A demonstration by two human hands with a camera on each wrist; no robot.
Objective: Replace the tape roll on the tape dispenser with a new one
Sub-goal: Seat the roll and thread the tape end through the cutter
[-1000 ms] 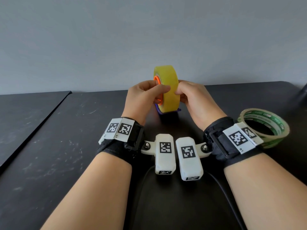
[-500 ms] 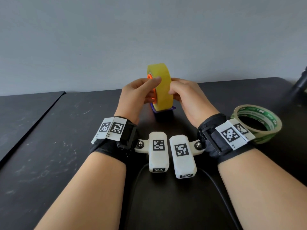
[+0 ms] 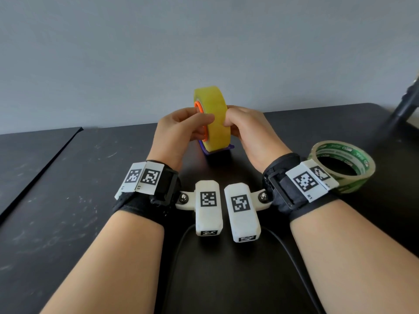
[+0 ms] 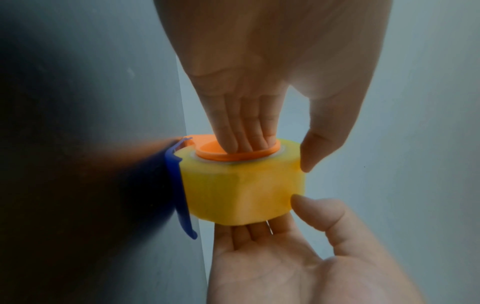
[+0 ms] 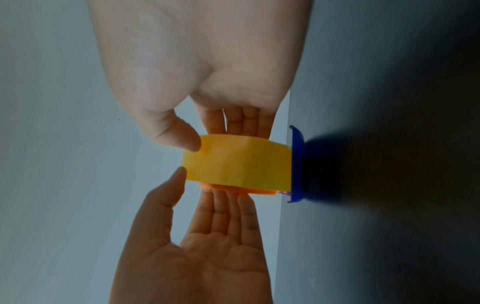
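Two tape rolls on a black tabletop [image 3: 68, 211], listed with the hands that attend them.

Item 1: yellow tape roll [image 3: 214, 118], standing on edge near the far side of the table, in front of a grey wall [image 3: 204, 41]. It sits on an orange hub [image 4: 233, 153], and a blue dispenser base [image 4: 179, 191] lies under it against the tabletop. From the head view only a sliver of the blue base shows below the roll.

Item 2: left hand [image 3: 181, 130], at the roll's left face. Its fingers [image 4: 244, 131] are held together and reach into the orange hub; the thumb lies along the roll's outer band. The hand grips the roll and hub between fingers and thumb.

Item 3: right hand [image 3: 247, 130], at the roll's right face. Its fingers pass behind that face and the thumb presses the outer band, so the roll is pinched between the two. Both hands hold the same roll from opposite sides.

Item 4: clear tape roll with green print [image 3: 342, 166], lying flat on the table to the right, just beside the right wrist, apart from the yellow roll.

Item 5: wrist bands with white marker blocks [image 3: 224, 205], one per wrist, nearly touching between the forearms. A dark cable [image 3: 181, 245] runs toward the viewer.
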